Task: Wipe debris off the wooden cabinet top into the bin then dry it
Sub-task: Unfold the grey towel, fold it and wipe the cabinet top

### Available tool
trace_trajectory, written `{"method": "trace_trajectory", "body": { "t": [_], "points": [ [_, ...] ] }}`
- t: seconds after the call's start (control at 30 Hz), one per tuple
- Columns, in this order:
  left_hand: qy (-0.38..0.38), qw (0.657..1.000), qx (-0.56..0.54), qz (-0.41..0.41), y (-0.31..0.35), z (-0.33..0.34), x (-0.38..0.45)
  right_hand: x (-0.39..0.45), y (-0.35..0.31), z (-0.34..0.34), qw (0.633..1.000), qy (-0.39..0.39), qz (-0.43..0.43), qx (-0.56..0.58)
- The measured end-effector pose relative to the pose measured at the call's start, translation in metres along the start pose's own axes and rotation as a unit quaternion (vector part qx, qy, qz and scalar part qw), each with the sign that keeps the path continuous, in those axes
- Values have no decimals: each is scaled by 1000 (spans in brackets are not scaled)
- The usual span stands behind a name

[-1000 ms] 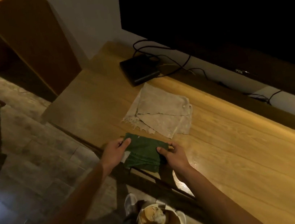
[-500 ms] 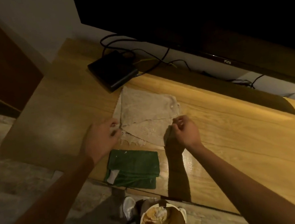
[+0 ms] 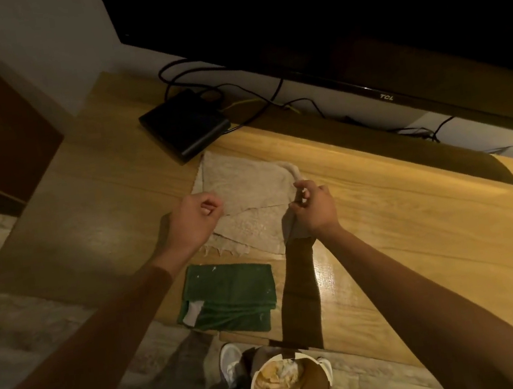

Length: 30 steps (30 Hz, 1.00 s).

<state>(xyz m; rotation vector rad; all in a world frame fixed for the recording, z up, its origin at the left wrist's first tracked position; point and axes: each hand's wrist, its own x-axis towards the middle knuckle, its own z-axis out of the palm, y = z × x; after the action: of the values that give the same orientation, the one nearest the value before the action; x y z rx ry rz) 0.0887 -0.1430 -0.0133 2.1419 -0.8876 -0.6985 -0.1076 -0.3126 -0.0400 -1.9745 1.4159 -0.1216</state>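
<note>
On the table (image 3: 419, 237), my left hand (image 3: 191, 223) and right hand (image 3: 311, 209) pinch the beige cloth (image 3: 247, 189), and I judge lifting it could drag the cables (image 3: 249, 103).

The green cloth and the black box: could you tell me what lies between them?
In the head view, the beige cloth, gripped by both hands.

A wooden bench (image 3: 419, 237) crosses the frame, carrying a beige cloth (image 3: 248, 195) at centre, a green cloth (image 3: 229, 293) below it, and a black box (image 3: 184, 122) above.
</note>
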Motion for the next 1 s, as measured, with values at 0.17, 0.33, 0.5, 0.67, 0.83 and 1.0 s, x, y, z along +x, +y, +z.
{"method": "trace_trajectory", "body": {
  "t": [0.17,0.33,0.5,0.67,0.83,1.0],
  "points": [
    [-32,998,48,34,-17,7,2,-3,-2,-6,999,20,-34,-37],
    [-35,999,7,41,-24,10,-4,-19,0,-16,997,38,-61,-16],
    [-24,998,-36,47,-26,9,-17,-31,3,-27,996,51,-69,7],
    [-16,999,-36,28,-20,8,-25,-52,-1,-48,990,80,-113,27],
    [-11,997,-3,81,2,9,-41,-78,-16,-87,975,131,-160,75],
    [-82,985,97,120,49,13,-48,-105,-48,-135,956,140,-228,119]
  ]
}}
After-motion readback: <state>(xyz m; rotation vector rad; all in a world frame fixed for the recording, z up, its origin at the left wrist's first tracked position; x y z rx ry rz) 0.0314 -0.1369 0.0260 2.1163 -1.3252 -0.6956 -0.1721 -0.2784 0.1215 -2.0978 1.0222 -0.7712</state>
